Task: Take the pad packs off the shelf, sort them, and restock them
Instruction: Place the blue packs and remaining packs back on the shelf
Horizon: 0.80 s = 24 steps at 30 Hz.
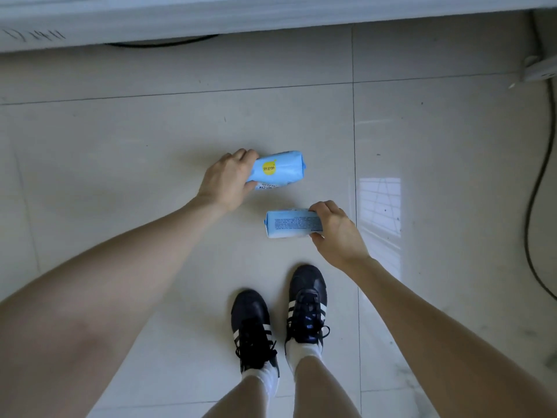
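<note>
I look straight down at a tiled floor. My left hand (pixel 226 178) grips the left end of a blue pad pack (pixel 278 169) with a round yellow sticker, held low over the tiles. My right hand (pixel 333 229) grips the right end of a second blue pad pack (pixel 291 223), its printed side with small text facing up. The two packs lie roughly parallel, the second one nearer my feet. I cannot tell whether either pack touches the floor.
The bottom edge of a white shelf unit (pixel 211 16) runs along the top. A dark cable (pixel 535 188) curves down the right side from a white power strip (pixel 541 70). My black shoes (pixel 280 321) stand just below the packs on the pale floor tiles (pixel 135 140).
</note>
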### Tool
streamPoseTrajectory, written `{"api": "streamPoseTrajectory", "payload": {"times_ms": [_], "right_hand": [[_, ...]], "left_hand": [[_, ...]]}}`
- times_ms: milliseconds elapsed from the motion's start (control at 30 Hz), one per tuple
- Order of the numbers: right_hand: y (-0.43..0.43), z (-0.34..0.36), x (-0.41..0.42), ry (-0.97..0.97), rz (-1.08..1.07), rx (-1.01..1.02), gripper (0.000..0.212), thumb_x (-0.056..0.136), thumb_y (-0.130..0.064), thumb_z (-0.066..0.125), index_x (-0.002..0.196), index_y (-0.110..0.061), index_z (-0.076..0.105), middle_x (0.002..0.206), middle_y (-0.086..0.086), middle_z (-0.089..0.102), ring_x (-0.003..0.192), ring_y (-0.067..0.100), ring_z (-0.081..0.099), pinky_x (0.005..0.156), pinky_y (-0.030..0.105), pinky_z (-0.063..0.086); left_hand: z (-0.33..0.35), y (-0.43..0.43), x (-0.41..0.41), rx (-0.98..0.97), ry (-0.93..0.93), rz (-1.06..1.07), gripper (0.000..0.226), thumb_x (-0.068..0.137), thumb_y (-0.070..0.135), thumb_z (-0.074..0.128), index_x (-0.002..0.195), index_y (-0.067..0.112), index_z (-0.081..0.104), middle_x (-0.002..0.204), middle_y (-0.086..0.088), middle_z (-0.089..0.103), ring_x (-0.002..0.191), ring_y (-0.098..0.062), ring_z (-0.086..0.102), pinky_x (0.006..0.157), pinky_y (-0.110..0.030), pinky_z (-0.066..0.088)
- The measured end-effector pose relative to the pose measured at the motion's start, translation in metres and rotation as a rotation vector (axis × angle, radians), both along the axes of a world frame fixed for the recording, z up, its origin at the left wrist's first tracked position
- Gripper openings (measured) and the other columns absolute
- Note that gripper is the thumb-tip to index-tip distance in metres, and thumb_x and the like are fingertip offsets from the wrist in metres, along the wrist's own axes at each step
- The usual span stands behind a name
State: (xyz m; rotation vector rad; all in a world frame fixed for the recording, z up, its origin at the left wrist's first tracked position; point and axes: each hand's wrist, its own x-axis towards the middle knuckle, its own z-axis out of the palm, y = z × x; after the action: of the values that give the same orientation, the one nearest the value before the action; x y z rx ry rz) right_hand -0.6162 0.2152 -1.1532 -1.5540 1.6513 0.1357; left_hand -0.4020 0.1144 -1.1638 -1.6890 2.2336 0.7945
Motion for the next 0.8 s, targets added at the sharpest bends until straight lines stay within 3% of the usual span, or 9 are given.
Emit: {"api": "streamPoseTrajectory", "payload": {"times_ms": [333,500,800], "right_hand": [[0.020,0.124,0.006,-0.040,-0.095,-0.013,0.040,0.080,0.000,0.059,0.118,-0.011,0.056,0.115,0.006,0.055,0.098,0.028,0.056,0.080,0.040,0.050],[0.021,0.193,0.005,-0.058,-0.103,-0.046,0.037,0.079,-0.002,0.064,0.113,-0.012,0.058,0.110,0.004,0.056,0.095,0.025,0.056,0.074,0.030,0.045],[0.032,0.327,0.002,-0.049,-0.038,-0.115,0.031,0.075,-0.010,0.066,0.104,-0.015,0.059,0.101,0.001,0.059,0.091,0.025,0.055,0.076,0.036,0.047]], "left_hand": [[0.129,0.029,0.021,-0.088,0.091,0.090,0.037,0.088,0.021,0.066,0.120,0.009,0.052,0.110,-0.011,0.057,0.092,-0.035,0.058,0.072,-0.043,0.048],[0.206,0.037,0.026,-0.147,0.158,0.118,0.036,0.087,0.021,0.068,0.117,0.009,0.054,0.108,-0.011,0.058,0.091,-0.036,0.058,0.071,-0.040,0.044],[0.339,0.085,0.037,-0.264,0.256,0.200,0.036,0.085,0.020,0.070,0.115,0.008,0.055,0.105,-0.009,0.059,0.088,-0.034,0.059,0.070,-0.040,0.046]]}}
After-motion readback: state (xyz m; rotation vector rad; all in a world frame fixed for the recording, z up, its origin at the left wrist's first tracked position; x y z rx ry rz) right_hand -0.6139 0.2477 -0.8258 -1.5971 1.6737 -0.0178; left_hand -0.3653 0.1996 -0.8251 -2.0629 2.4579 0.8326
